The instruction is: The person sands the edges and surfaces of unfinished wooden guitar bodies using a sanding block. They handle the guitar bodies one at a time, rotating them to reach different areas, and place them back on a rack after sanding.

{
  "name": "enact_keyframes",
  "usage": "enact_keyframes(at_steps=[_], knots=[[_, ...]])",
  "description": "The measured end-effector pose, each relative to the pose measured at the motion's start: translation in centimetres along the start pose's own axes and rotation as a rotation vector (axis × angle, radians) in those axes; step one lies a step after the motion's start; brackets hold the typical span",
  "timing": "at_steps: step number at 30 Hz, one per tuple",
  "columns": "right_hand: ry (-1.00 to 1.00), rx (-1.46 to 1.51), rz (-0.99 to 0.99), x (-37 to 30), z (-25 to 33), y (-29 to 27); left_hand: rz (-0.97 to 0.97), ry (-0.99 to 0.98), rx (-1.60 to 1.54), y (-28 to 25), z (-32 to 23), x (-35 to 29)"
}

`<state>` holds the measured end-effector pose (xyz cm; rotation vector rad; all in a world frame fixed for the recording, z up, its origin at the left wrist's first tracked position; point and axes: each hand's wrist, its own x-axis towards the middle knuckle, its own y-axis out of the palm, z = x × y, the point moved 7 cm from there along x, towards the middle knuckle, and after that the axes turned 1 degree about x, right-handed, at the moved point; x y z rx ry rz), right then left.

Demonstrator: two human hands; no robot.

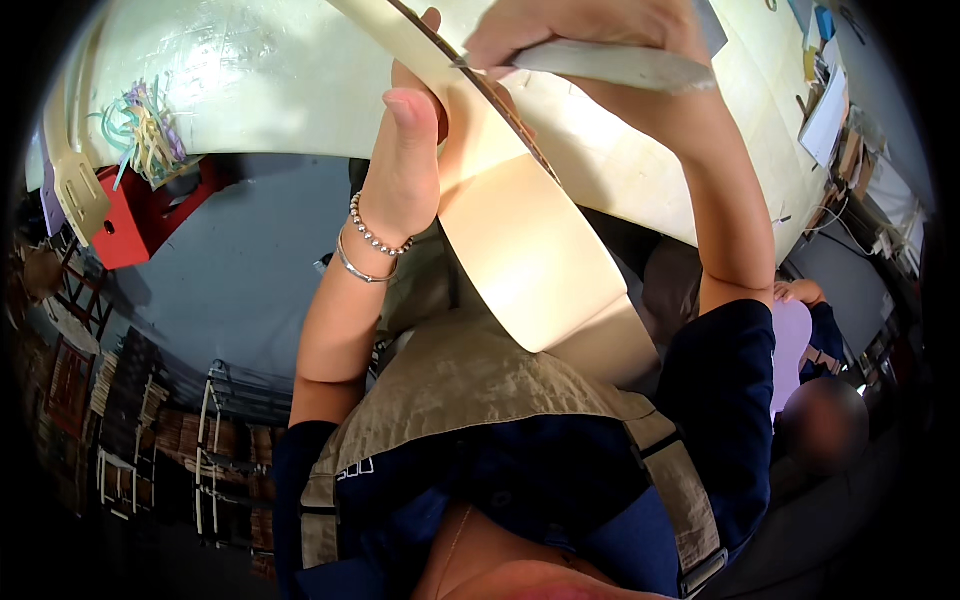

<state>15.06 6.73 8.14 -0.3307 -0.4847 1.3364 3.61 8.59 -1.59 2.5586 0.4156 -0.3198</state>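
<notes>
A cream, smooth-sided guitar body (530, 255) with a curved waist stands tilted on edge in front of me, its lower end against my apron. A dark line runs along its right edge. My left hand (405, 165) grips it at the waist from the left, thumb up, with the other fingers partly hidden behind it. In my right hand (590, 25) is a knife (615, 65) with a flat, pale grey handle. Its narrow tip points left and meets the dark edge of the body, above the waist.
A pale, covered worktable (270, 110) spans the far side. Thin coloured strips (145, 135) lie heaped at its left, by a red box (135, 220) and slotted cream headstock (80, 185). Tools and boards (825, 115) crowd the far right. Another person (825, 340) holds a purple piece at right.
</notes>
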Motion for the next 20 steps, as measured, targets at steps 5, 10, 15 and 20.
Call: enact_keyframes(at_steps=[5, 10, 15, 20], knots=[[-0.070, -0.016, -0.009, -0.5, 0.0, -0.2, -0.029, -0.046, -0.052, 0.2, 0.3, -0.3], [-0.026, 0.017, -0.026, -0.7, 0.1, -0.1, -0.002, -0.009, 0.003, -0.1, 0.4, -0.3], [0.003, 0.050, 0.004, -2.6, 0.3, 0.2, -0.076, -0.006, 0.092, -1.2, 0.9, -0.6], [0.111, -0.018, 0.031, -2.2, 0.5, -0.1, -0.066, 0.017, 0.141, -1.2, 0.9, -0.5]])
